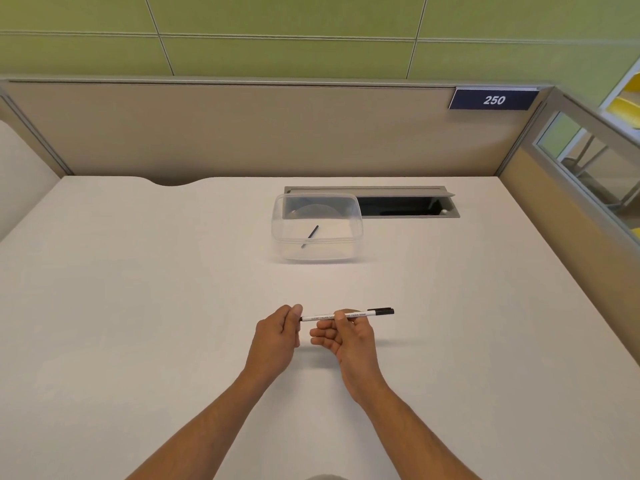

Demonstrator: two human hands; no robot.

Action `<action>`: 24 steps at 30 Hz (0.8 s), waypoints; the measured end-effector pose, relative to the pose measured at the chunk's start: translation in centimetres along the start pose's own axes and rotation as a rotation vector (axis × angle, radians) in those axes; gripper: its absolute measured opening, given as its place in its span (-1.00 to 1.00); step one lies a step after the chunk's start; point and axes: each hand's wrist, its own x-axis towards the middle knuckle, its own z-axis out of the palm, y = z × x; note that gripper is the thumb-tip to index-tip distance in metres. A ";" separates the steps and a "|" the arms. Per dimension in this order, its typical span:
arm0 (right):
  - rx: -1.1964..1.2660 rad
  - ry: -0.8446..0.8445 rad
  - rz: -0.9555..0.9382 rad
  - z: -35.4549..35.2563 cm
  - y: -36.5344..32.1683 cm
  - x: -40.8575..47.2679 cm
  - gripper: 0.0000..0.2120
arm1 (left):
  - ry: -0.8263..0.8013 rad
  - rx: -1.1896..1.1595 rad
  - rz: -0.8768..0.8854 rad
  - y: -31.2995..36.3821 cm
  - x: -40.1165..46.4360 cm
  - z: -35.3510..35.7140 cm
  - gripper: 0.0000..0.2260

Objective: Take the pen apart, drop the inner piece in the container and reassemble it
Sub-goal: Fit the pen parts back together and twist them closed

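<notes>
A white pen (322, 316) with a black cap at its right end lies level above the white desk (138, 306), held between both hands. My right hand (346, 336) pinches the barrel near its middle. My left hand (277, 336) has thumb and fingers closed on the pen's left end, which is hidden under the fingertips. Farther back stands a clear plastic container (356, 233) without a lid. A thin dark inner piece (310, 236) lies slanted on its bottom.
Behind the container an open cable slot (408, 204) is cut into the desk. Beige partition walls close off the back and right side, with a blue "250" sign (493, 99) at the top right.
</notes>
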 end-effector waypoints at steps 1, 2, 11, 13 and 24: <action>-0.005 0.001 -0.009 0.1 0.0 -0.1 -0.82 | 0.006 -0.004 -0.015 0.1 0.0 0.0 -0.59; -0.008 0.009 -0.014 0.2 -0.1 -0.1 -0.82 | -0.003 -0.013 -0.031 0.3 0.1 0.0 -0.56; 0.010 0.077 -0.021 0.1 -0.5 -0.4 -0.83 | -0.095 -0.199 -0.070 0.6 0.1 -0.1 -0.70; 0.027 0.093 -0.007 0.0 -0.5 -0.4 -0.80 | -0.118 -0.230 -0.037 0.6 0.1 -0.2 -0.79; 0.077 0.093 0.021 -0.1 -0.4 -0.2 -0.81 | -0.170 -0.279 -0.005 0.4 0.2 -0.8 -0.82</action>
